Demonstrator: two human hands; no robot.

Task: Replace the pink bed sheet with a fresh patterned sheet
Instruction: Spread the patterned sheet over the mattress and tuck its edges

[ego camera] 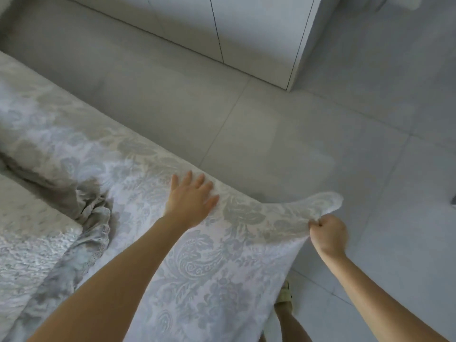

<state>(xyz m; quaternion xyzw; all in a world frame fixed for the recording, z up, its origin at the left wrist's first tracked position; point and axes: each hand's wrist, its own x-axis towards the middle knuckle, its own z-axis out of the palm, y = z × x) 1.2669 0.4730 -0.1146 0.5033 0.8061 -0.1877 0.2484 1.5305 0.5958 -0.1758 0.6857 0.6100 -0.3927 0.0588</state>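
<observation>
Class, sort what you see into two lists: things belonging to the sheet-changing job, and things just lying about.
Job: patterned sheet; left hand, flat on it; right hand, gripping its corner.
Lying about: crumpled grey lace-edged cloth; textured white bedspread; white cupboard; sandal.

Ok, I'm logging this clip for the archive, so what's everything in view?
patterned sheet: one, white and grey, spread across the middle
crumpled cloth: one, grey, lace-trimmed, left of the sheet
textured cover: one, white, lower left
floor tiles: several, grey, beyond and right of the sheet
cabinet: one, white, top of view
sandal: one, beige, bottom, beside the sheet's hanging edge
left hand: one, flat on the sheet
right hand: one, pinches the sheet's corner
</observation>
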